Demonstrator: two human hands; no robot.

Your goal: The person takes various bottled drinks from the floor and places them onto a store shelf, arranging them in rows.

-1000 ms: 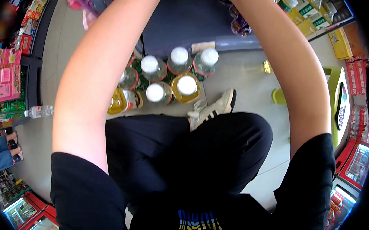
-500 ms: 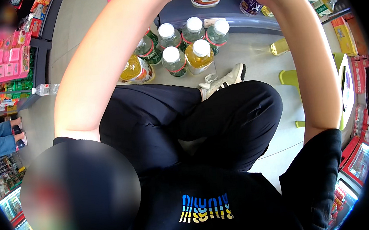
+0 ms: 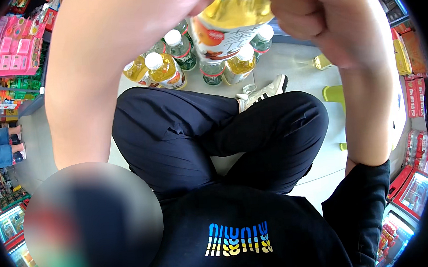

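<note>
A clear bottle of yellow drink [image 3: 231, 25] with a white, fruit-printed label is raised close in front of me at the top of the view. My left hand [image 3: 210, 2], partly cut off by the upper edge, has its fingers against the bottle's left side. On its right side, my right hand [image 3: 297, 13] is closed with curled fingers against the bottle. The bottle's cap and neck are out of sight. Behind and below it stand white-capped bottles on the floor, some with yellow drink [image 3: 169, 72] and others clear with green labels [image 3: 182, 51].
My crossed legs [image 3: 174, 126] and a white shoe [image 3: 266, 92] lie below the bottles. At right are another yellow bottle [image 3: 322, 62] and a green stool [image 3: 334, 94]. Pink packaged goods [image 3: 12, 51] hang at left; another person's legs [image 3: 1, 143] show beyond. Red-framed coolers [image 3: 414, 186] stand lower right.
The labelled bottle has come nearer and lower, covering part of the standing bottles. Both my forearms have drawn in with it, and more of my right hand shows.
</note>
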